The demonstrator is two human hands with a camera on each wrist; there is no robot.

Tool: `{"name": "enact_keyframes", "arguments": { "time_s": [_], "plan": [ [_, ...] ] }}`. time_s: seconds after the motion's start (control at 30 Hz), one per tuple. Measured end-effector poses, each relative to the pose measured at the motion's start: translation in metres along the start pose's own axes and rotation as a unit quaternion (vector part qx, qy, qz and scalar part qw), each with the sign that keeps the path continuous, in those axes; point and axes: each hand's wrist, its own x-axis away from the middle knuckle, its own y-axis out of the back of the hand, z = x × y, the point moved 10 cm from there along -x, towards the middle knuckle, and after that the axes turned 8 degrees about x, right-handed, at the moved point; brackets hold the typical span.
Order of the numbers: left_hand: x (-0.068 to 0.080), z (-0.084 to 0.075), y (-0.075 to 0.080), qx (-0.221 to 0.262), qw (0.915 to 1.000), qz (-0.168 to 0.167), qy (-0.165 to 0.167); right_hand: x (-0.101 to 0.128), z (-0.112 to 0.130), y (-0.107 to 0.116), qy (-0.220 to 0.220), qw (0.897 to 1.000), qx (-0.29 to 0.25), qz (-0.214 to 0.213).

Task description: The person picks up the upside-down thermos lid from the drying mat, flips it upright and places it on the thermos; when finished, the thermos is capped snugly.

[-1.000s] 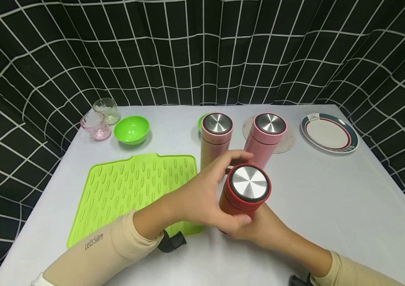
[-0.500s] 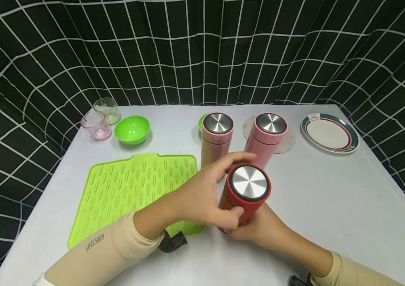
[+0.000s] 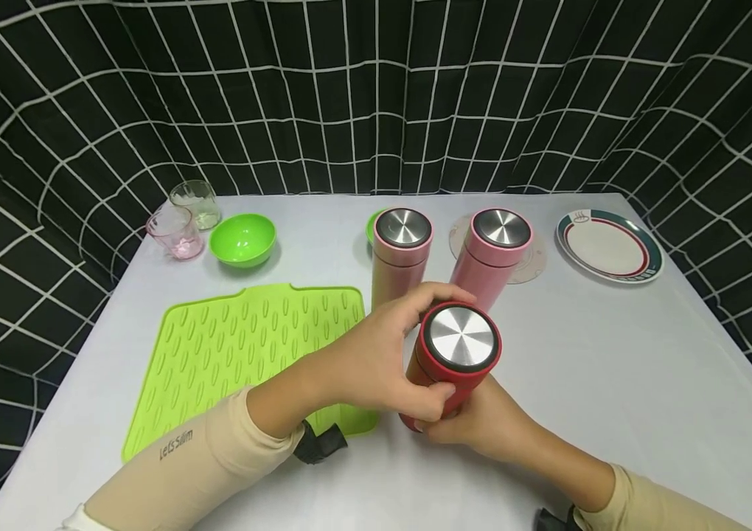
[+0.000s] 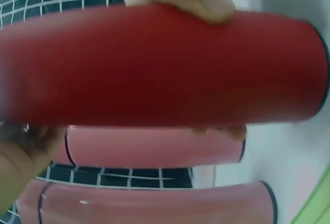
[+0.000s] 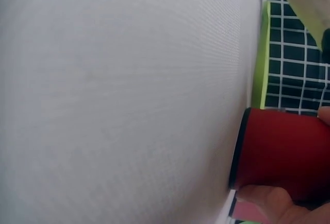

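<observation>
A red thermos bottle [image 3: 461, 346] with a shiny steel-topped lid stands upright between the two hands, tilted little if at all. Around its upper part curl the thumb and fingers of my left hand [image 3: 372, 361]. My right hand [image 3: 492, 424] grips the lower body, its far fingers hidden behind the bottle in the head view. The left wrist view has the red bottle [image 4: 154, 69] lying across the picture. In the right wrist view the bottle's base [image 5: 278, 152] is at or very near the white tabletop. Just behind stand two pink thermos bottles, one left [image 3: 399, 258] and one right [image 3: 492, 254].
A lime-green ridged mat [image 3: 243, 346] lies under the left forearm. Farther back are a green bowl [image 3: 243, 240], a pink glass [image 3: 175, 232] and a clear glass [image 3: 197, 205]. A round coaster [image 3: 528, 265] and a rimmed plate [image 3: 608, 247] sit at the back right.
My left hand has shifted a little round the bottle's top, its thumb drawing up and back and its fingers reaching slightly farther right. The right hand and the bottle stay nearly in place.
</observation>
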Motion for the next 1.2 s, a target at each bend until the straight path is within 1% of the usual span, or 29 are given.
{"name": "enact_keyframes", "arguments": {
  "time_s": [0.07, 0.17, 0.23, 0.27, 0.33, 0.37, 0.43, 0.5, 0.53, 0.6, 0.67, 0.7, 0.73, 0.83, 0.87, 0.9, 0.93, 1.0, 1.03, 1.07, 1.1, 1.13, 1.17, 1.2],
  "plan": [
    [0.001, 0.001, -0.002, 0.002, 0.9999, 0.01, 0.004, 0.002, -0.003, 0.001, -0.011, 1.0, 0.009, -0.004],
    [0.001, 0.002, 0.0, -0.01, 0.9999, -0.005, 0.007, 0.004, -0.006, 0.001, -0.023, 0.999, 0.019, -0.011],
    [0.0, 0.006, 0.003, 0.014, 0.9997, -0.012, 0.017, 0.003, -0.005, 0.0, -0.014, 1.0, 0.015, -0.007],
    [0.0, 0.006, 0.003, 0.028, 0.9994, -0.011, 0.016, 0.002, -0.005, -0.001, -0.008, 1.0, 0.011, -0.004],
    [-0.002, 0.006, 0.003, 0.036, 0.9993, -0.005, 0.011, 0.001, -0.003, -0.001, -0.001, 1.0, 0.0, -0.001],
    [-0.002, 0.008, 0.002, 0.033, 0.9993, -0.006, 0.014, 0.001, -0.003, -0.001, -0.004, 1.0, 0.001, -0.001],
    [-0.004, 0.008, 0.003, 0.009, 0.9995, -0.026, 0.014, 0.002, -0.005, 0.001, -0.023, 1.0, 0.009, -0.006],
    [-0.006, 0.008, 0.004, -0.013, 0.9987, -0.049, 0.003, 0.005, -0.007, 0.004, -0.047, 0.999, 0.022, -0.013],
    [-0.007, 0.007, 0.004, -0.013, 0.9985, -0.053, -0.002, 0.007, -0.007, 0.005, -0.053, 0.998, 0.033, -0.018],
    [-0.008, 0.005, 0.004, 0.001, 0.9989, -0.043, -0.018, 0.008, -0.008, 0.005, -0.059, 0.997, 0.039, -0.019],
    [-0.007, 0.003, 0.002, 0.011, 0.9993, -0.024, -0.027, 0.008, -0.006, 0.003, -0.043, 0.998, 0.033, -0.012],
    [-0.006, 0.001, 0.001, 0.004, 0.9994, -0.018, -0.029, 0.007, -0.004, 0.002, -0.032, 0.999, 0.03, -0.007],
    [-0.005, 0.001, 0.001, -0.008, 0.9994, -0.02, -0.027, 0.007, -0.004, 0.001, -0.028, 0.999, 0.031, -0.004],
    [-0.002, -0.001, 0.003, -0.039, 0.9973, -0.058, -0.023, 0.007, -0.004, 0.003, -0.03, 0.999, 0.041, -0.006],
    [-0.002, -0.001, 0.004, -0.04, 0.9967, -0.066, -0.024, 0.007, -0.004, 0.004, -0.035, 0.998, 0.045, -0.009],
    [-0.003, 0.0, 0.005, -0.028, 0.9973, -0.066, -0.018, 0.007, -0.006, 0.005, -0.045, 0.998, 0.051, -0.012],
    [-0.004, 0.003, 0.005, -0.003, 0.9983, -0.058, -0.008, 0.008, -0.007, 0.006, -0.057, 0.997, 0.052, -0.013],
    [-0.007, 0.008, 0.004, 0.06, 0.9979, -0.021, 0.006, 0.007, -0.009, 0.006, -0.071, 0.996, 0.044, -0.012],
    [-0.008, 0.012, 0.003, 0.084, 0.9963, -0.001, 0.02, 0.007, -0.009, 0.006, -0.074, 0.996, 0.04, -0.011],
    [-0.009, 0.014, 0.003, 0.094, 0.9951, 0.011, 0.031, 0.006, -0.01, 0.006, -0.077, 0.996, 0.038, -0.011],
    [-0.008, 0.015, 0.003, 0.089, 0.9952, 0.014, 0.037, 0.006, -0.01, 0.006, -0.08, 0.996, 0.037, -0.012],
    [-0.008, 0.015, 0.003, 0.07, 0.9969, 0.009, 0.034, 0.005, -0.009, 0.006, -0.075, 0.996, 0.037, -0.01],
    [-0.007, 0.012, 0.004, 0.044, 0.9988, -0.006, 0.022, 0.005, -0.009, 0.006, -0.072, 0.997, 0.037, -0.011],
    [-0.006, 0.009, 0.005, 0.013, 0.9995, -0.029, 0.009, 0.004, -0.008, 0.006, -0.068, 0.997, 0.042, -0.012]
  ]
}}
